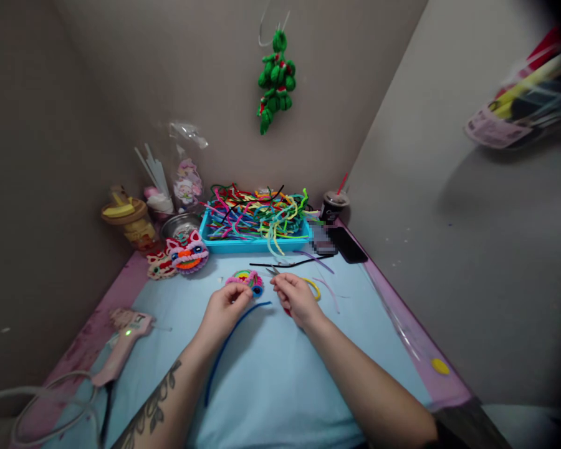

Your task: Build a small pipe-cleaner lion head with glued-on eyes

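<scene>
Pinching blue disc point(257, 291) with left hand point(229, 304), covering scissors point(318, 289) with right hand point(300, 297), can't tell if gripping; with black strand point(294, 265), tray point(257, 246) beyond.

Dim, diffuse indoor light. The worktop point(364, 312) appears palest, the left wall point(32, 187) darkest. A broad, soft shadow lies below the blurred wall holder point(500, 128); glare streaks the clear bag point(189, 134). The left hand point(228, 304) and right hand point(297, 296) are slightly soft. Wide-angle distortion stretches the margins, black vignetting closes the right edge, and pixelation masks one patch.
</scene>
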A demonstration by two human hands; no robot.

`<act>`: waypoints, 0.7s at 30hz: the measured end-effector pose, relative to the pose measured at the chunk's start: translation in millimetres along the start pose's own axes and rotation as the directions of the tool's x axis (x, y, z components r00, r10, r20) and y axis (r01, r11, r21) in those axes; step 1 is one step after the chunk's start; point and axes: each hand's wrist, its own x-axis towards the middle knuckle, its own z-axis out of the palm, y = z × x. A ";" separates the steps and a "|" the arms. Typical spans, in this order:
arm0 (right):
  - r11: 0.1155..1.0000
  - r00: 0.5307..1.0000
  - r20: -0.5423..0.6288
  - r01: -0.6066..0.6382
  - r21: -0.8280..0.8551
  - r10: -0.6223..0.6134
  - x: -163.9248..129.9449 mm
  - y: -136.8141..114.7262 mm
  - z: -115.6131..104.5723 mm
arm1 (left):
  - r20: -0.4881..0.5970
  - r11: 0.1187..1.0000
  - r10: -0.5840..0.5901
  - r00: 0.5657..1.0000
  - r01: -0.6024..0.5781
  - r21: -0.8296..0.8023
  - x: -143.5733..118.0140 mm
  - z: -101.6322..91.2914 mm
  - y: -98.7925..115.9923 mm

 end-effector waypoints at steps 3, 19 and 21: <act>0.999 0.999 -0.036 0.040 0.010 -0.039 1.9 2.5 -0.6 | -0.069 0.998 0.045 0.997 -0.047 -0.030 -3.2 -8.5 17.1; 0.965 0.980 0.125 0.179 -0.191 -0.157 -21.6 -19.9 14.9 | -0.345 0.998 0.042 0.938 -0.059 -0.039 -77.0 -82.8 12.4; 0.958 0.976 0.148 0.189 -0.218 -0.159 -24.0 -24.2 15.1 | -0.393 0.998 0.061 0.917 -0.057 0.020 -93.1 -103.8 3.9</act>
